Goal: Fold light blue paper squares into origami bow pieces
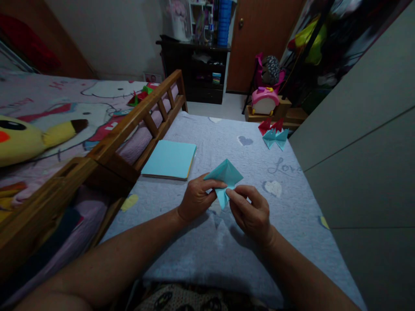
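A folded light-blue paper piece [225, 178] is held just above the lavender bedsheet [207, 242]. My left hand [196, 199] pinches its left side, fingers closed on the paper. My right hand [252, 212] pinches the lower tip from the right, thumb and forefinger pressed on it. A stack of square coloured paper [170, 159], blue sheet on top, lies on the sheet to the left of my hands.
Finished folded pieces, red [271, 125] and blue [275, 138], lie at the far right corner. A wooden bed rail [142, 116] runs along the left, with a yellow plush toy [22, 138] beyond it. A grey wardrobe [363, 142] stands close on the right.
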Demonstrator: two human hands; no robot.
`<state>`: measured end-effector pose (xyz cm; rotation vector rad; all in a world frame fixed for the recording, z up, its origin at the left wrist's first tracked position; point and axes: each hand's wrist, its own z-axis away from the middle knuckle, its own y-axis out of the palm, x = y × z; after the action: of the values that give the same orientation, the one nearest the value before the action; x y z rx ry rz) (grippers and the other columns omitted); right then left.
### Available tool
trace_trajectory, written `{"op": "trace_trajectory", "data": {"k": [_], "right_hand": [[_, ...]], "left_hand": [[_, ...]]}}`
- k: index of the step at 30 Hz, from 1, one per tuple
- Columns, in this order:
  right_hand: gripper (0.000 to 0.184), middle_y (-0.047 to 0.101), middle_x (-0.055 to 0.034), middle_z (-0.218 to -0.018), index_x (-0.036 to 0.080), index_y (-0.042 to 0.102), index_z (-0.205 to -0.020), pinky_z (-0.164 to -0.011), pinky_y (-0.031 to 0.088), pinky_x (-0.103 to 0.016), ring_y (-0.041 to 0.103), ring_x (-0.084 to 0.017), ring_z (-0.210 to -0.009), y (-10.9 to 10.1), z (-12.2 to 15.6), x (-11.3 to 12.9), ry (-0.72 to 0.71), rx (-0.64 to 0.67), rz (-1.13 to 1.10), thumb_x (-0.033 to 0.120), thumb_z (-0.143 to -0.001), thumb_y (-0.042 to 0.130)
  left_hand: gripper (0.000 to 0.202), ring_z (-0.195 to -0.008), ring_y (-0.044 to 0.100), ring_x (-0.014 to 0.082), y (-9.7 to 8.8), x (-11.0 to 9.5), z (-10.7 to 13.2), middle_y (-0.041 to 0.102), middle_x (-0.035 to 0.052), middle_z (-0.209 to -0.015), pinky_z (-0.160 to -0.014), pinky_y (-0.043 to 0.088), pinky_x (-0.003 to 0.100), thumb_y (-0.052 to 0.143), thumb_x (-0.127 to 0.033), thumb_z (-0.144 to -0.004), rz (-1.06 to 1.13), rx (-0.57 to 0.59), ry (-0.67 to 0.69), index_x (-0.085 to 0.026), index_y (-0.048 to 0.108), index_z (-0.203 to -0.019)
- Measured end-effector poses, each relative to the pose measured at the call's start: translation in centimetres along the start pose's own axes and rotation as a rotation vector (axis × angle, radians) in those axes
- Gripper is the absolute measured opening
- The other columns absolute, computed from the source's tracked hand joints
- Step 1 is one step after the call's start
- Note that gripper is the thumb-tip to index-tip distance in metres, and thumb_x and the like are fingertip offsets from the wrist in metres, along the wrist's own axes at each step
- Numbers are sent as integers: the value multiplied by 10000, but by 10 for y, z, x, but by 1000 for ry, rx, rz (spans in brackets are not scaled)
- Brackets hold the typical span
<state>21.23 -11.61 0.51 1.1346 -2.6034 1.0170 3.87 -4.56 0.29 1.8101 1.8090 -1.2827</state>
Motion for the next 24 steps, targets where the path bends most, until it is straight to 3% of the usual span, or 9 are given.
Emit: {"op": "trace_trajectory", "data": {"k": [24], "right_hand": [[381,638,-63,-915,234,646,-1213,-622,536,-285,595,-154,-727,-4,-2,4,-60,18,20,52,-881,596]], "left_hand": [[115,-776,714,162,1,1,1,765,42,-867,-715,562,249,693,-153,-834,9,-12,3,-205,773,-899]]}}
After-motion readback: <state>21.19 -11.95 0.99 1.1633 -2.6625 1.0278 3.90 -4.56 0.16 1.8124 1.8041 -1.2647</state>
